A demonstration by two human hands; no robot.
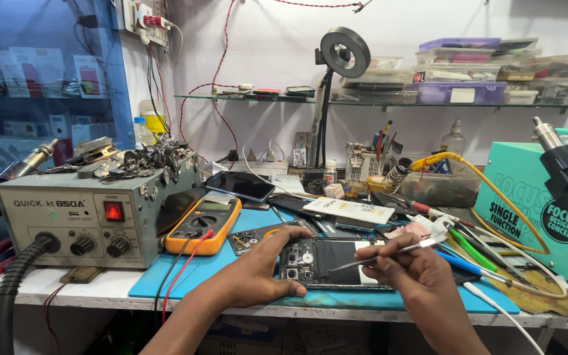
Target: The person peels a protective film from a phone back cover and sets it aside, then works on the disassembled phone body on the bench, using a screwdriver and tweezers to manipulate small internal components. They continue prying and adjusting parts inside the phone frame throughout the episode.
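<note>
On the blue mat (185,276) at the front of the worktop (47,286) lies an opened smartphone (327,263), back cover off, its circuit board showing. The left hand (261,266) presses on the phone's left end, fingers spread and flat, gripping nothing. The right hand (405,266) pinches metal tweezers (379,253), tips resting over the phone's middle. An orange multimeter (205,225) sits just behind, beside a grey hot-air station (80,217).

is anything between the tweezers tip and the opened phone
Nothing visible does. The right hand holds the tweezers, and their tip sits right over the opened phone with open space between. The left hand steadies the phone's left end, clear of the tip.
</note>
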